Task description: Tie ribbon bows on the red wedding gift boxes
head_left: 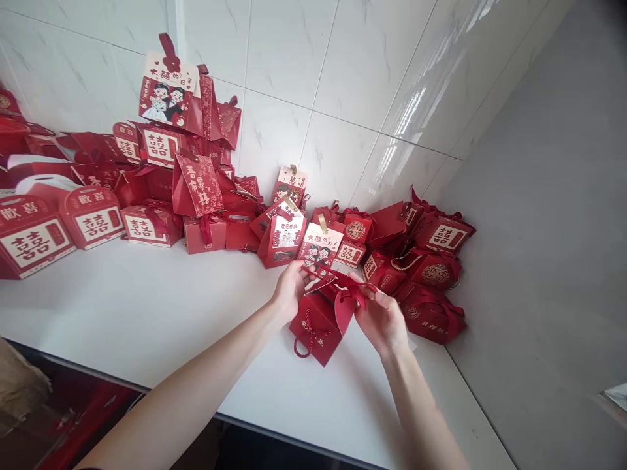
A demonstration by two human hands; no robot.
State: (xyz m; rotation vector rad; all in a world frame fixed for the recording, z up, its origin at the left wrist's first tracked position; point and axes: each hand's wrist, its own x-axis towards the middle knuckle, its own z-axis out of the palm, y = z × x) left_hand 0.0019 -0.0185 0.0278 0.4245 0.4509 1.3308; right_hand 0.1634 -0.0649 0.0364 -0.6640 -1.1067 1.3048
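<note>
A red gift box [321,323] with a twisted red cord loop on its near side is tilted between my hands, above the white tabletop. Red ribbon [345,281] runs across the top of the box from one hand to the other. My left hand [292,287] is closed on the ribbon's left end, fingers pinched together. On the other side, my right hand [385,316] pinches the ribbon's right part beside a heart-shaped flap. Just behind the ribbon stands a cream and red box [321,243] with a printed couple.
Many red boxes [159,147] are piled along the tiled wall [284,124] at the left. Another stack [435,271] fills the right corner by the grey wall [543,215]. The white table's [171,307] front edge runs below my forearms, with cardboard [19,385] under it.
</note>
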